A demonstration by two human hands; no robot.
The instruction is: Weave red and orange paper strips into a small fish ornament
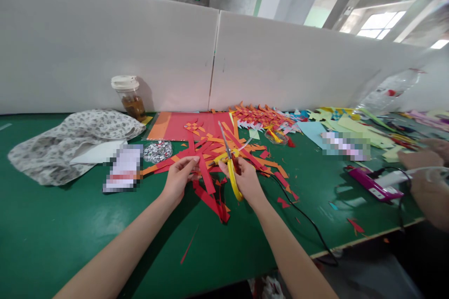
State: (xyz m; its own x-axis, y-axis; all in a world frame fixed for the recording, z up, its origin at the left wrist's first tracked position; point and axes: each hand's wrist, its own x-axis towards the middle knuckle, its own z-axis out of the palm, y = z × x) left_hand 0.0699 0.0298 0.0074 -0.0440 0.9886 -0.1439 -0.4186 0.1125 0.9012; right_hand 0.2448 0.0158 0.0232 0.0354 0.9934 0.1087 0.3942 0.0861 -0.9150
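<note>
My left hand (180, 175) is closed on a red paper strip (206, 175), its thumb and fingers pinching near the strip's upper part. In my right hand (247, 180) is a pair of scissors (234, 180) with yellow handles, the blades pointing up and away from me. Red and orange paper strips (210, 147) lie in a loose pile beyond both hands. Folded red strips (212, 203) hang or lie just below them. Partly hidden behind the scissors is a yellow tool with a clear stick (248, 142), perhaps a glue gun. A small woven orange-and-red paper fish (194, 126) lies behind the pile.
A lidded cup (129, 98), a patterned cloth (75, 142), a phone (122, 168) and a bag of googly eyes (157, 151) are on the left. Several woven fish (261, 117) lie behind. A purple power strip (375, 184), black cable (308, 224) and another person's arm (430, 187) are at right.
</note>
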